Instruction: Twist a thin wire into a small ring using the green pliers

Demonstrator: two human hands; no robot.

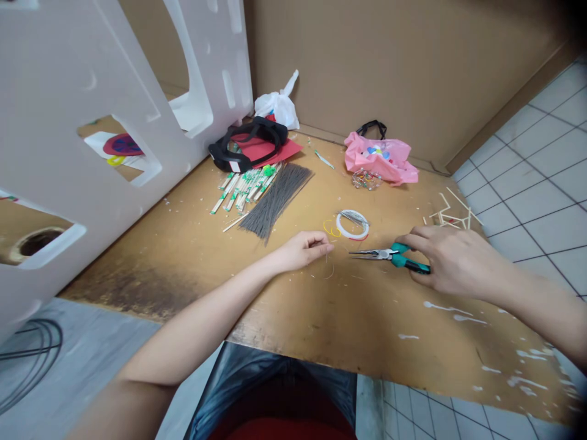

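Nearer than the white ring and to its left, the left hand is pinching a thin wire. Right of the ring, the right hand is gripping pliers, slightly parted, pointing leftward. Beyond it, a pink bag is lying.

The pliers look metal and plastic, the tabletop scuffed wood

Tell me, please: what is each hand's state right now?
Left hand: closed, apparently pinching a thin strand.
Right hand: closed, holding teal-handled pliers.
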